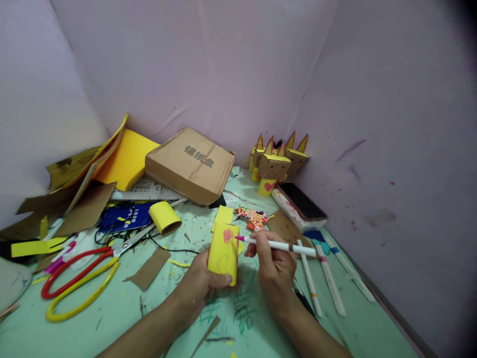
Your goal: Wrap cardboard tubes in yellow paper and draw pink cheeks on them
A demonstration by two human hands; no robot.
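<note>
My left hand [201,278] is closed round the lower end of a yellow paper-covered tube [218,251], tilted up above the table. A pink-red filled heart shows near the tube's top, and a thin orange outline of a rounded shape lies below it. Between the fingers of my right hand [274,266] is a white felt-tip marker [279,245]. Its pink tip points left and is close to the tube's right edge by the heart; whether it touches, I cannot tell. Just behind the tube lie a yellow paper piece [223,216] and a patterned paper scrap [253,217].
Red-and-yellow-handled scissors [108,263], a second yellow tube [164,218] and cardboard scraps lie left. Behind stand a cardboard box [190,166], yellow sheets [130,154] and several cardboard figures [274,166]. A phone [301,200] and several markers [328,278] are at right.
</note>
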